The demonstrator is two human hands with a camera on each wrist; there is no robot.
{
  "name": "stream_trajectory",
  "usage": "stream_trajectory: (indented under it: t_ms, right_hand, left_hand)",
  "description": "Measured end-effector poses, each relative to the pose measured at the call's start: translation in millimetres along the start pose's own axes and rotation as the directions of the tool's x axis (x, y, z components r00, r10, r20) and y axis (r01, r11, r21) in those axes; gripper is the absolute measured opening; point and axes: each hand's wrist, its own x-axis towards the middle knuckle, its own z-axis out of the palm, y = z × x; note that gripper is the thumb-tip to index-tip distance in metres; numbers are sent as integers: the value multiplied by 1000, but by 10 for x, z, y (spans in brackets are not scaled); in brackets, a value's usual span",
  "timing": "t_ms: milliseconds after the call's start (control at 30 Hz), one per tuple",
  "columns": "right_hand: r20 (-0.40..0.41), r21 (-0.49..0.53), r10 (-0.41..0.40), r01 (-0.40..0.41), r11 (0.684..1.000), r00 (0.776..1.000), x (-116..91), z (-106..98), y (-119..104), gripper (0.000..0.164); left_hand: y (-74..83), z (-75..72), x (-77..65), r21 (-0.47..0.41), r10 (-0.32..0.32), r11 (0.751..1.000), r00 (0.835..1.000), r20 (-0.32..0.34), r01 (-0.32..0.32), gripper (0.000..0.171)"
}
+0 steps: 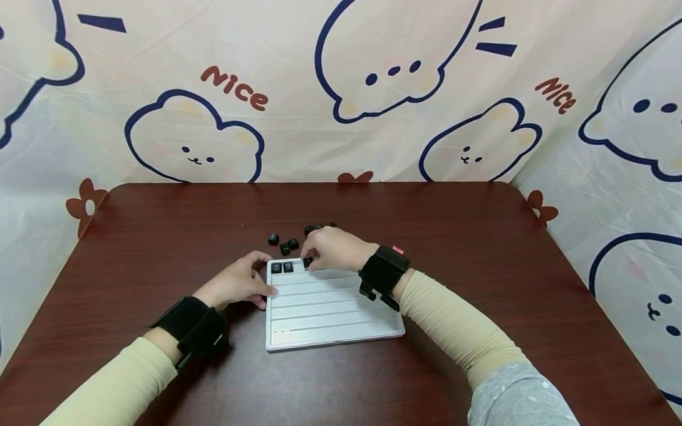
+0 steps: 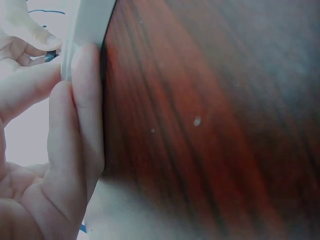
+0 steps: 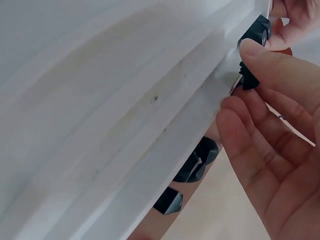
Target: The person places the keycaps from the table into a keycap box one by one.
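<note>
A white tray [image 1: 333,313] with raised lengthwise ridges lies on the table. My left hand [image 1: 239,282] grips its left edge, thumb near the top face and other fingers against the side, as the left wrist view shows [image 2: 67,140]. Two black keycaps [image 1: 282,267] sit side by side in the far row, at the left corner. Over that row, my right hand [image 1: 339,247] pinches another black keycap [image 3: 248,77] between thumb and fingers, just right of the seated pair. The held keycap's underside is partly hidden by the fingers.
Several loose black keycaps [image 1: 286,247] lie on the brown table [image 1: 167,244] beyond the tray's far edge, some partly behind my right hand. A patterned cloth [image 1: 293,139] hangs behind the table and at both sides.
</note>
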Motion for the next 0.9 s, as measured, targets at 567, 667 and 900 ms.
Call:
stream_trajectory:
  t_ms: [567,667,900]
  right_hand:
    - [-29,-21,26,-27,999,999,4,91,-149,25]
    - [-40,-38,19,-20,999,999,3,106,-165,25]
    - [-53,-71,45,-49,996,998,13,139,-223,26]
  left_hand:
    - [-2,-4,6,7,8,1000,1000,4,-9,69]
    - [-3,-4,3,6,11,1000,1000,4,-11,68]
    - [-7,-5,-4,5,5,1000,1000,-1,-5,68]
